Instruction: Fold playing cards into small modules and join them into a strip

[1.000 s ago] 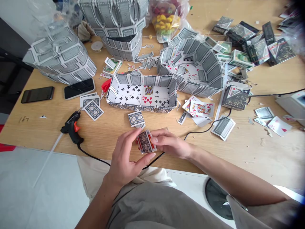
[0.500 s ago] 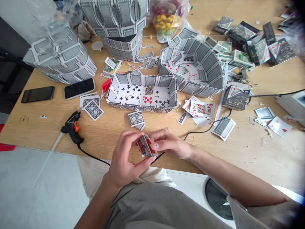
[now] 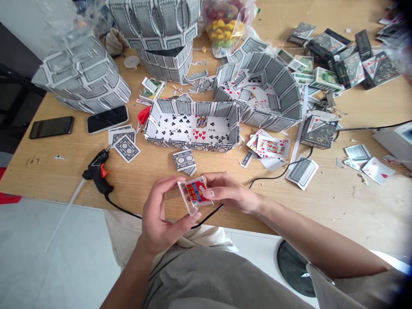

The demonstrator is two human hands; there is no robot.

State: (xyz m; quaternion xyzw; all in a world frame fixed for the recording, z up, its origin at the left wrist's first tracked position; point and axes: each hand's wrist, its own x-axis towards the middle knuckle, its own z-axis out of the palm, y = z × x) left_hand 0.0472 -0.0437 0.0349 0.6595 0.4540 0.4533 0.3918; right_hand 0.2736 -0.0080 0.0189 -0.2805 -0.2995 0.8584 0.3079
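Over the table's front edge, my left hand [image 3: 164,214] holds a pale, narrow card piece [image 3: 187,199] by its ends between thumb and fingers. My right hand [image 3: 230,193] pinches a small playing card piece [image 3: 197,190] with a red and blue picture, thumb on top. The two pieces meet or overlap; whether they are joined I cannot tell. Just beyond lie patterned card pieces [image 3: 184,160]. Farther back stands an open rectangular box made of playing cards [image 3: 193,144], with card faces lining its floor.
A black glue gun [image 3: 97,174] lies at left, its cord running behind my hands. Two phones [image 3: 107,119] and loose cards [image 3: 126,148] lie beyond it. A rounded card basket [image 3: 267,120], card packs [image 3: 322,135] and a king card [image 3: 273,147] occupy the right side.
My left hand has shifted slightly left with the pale piece. The card in my right hand has turned, so its red and blue face shows instead of the grey patterned strip.
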